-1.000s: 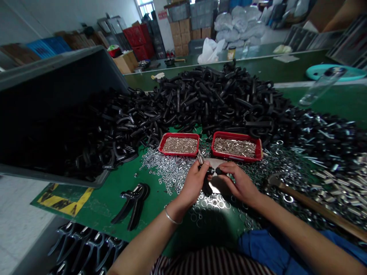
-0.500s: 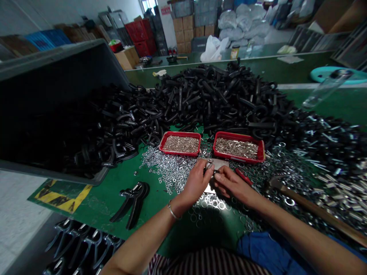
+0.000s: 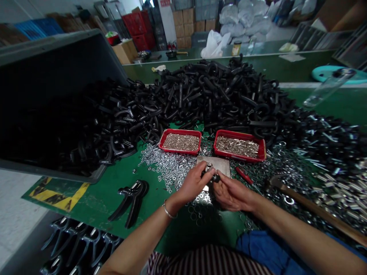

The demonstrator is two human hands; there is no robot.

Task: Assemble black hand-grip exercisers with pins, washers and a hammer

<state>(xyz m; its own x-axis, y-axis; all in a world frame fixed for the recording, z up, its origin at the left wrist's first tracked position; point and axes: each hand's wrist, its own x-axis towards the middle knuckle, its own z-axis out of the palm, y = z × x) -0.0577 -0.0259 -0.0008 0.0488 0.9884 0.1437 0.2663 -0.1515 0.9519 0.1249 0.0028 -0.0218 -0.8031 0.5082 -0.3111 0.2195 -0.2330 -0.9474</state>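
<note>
A small black part with bright metal [image 3: 209, 166] sits between my two hands above the steel plate [image 3: 222, 165]. My left hand [image 3: 192, 182] is closed round its left side, thumb and fingers pinching it. The thumb and fingertips of my right hand [image 3: 233, 194] close on the dark right end of the same part. Fingers hide much of it, so its exact kind is unclear. Two red trays lie just beyond: the left tray [image 3: 180, 152] holds tiny metal pieces, the right tray [image 3: 239, 157] short metal pins. Small nuts or rings [image 3: 169, 172] are scattered beside my left hand.
A black hand grip exerciser [image 3: 133, 202] lies at left, near a tipped grey crate [image 3: 100, 173]. Black handles [image 3: 212, 91] are heaped behind the trays. To the right are a red-handled screwdriver [image 3: 243, 175], a wooden-handled hammer [image 3: 309, 206] and loose metal sleeves [image 3: 341, 191].
The part between my hands has turned and shows more of its dark end. My right hand has rolled palm upward and dropped slightly. The view has shifted a little.
</note>
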